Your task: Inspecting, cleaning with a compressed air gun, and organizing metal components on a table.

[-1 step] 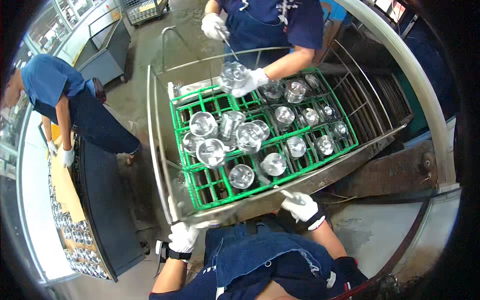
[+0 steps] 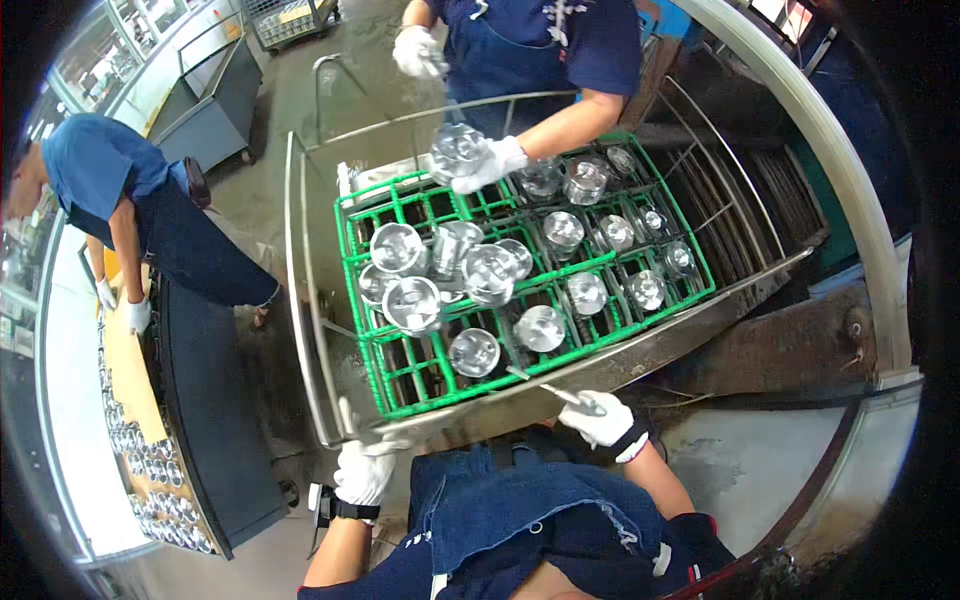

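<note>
My left hand (image 2: 366,473), in a white glove, is closed at the near left corner of the metal frame (image 2: 480,425); what it grips is hidden. My right hand (image 2: 600,420), gloved too, is closed on a thin metal rod (image 2: 565,396) that points left over the frame's near edge. In front of both hands lies a green wire rack (image 2: 440,405) with several clear glass mugs (image 2: 475,352). Some stand singly in its cells; others are piled on the left. Across the rack, a co-worker's gloved hand (image 2: 480,168) holds another glass mug (image 2: 458,150).
Metal rails (image 2: 305,300) rise around the rack. Left of it, another person (image 2: 150,210) bends over a dark cart (image 2: 215,440) loaded with shiny round pieces and cardboard (image 2: 135,370). A grey bin (image 2: 210,110) stands farther back. Right of the rack is a dark slatted surface (image 2: 745,175).
The rack and its mugs sit slightly farther left in the picture. The rod in my right hand reaches farther left over the edge. The co-worker's hands and mug have shifted slightly left.
</note>
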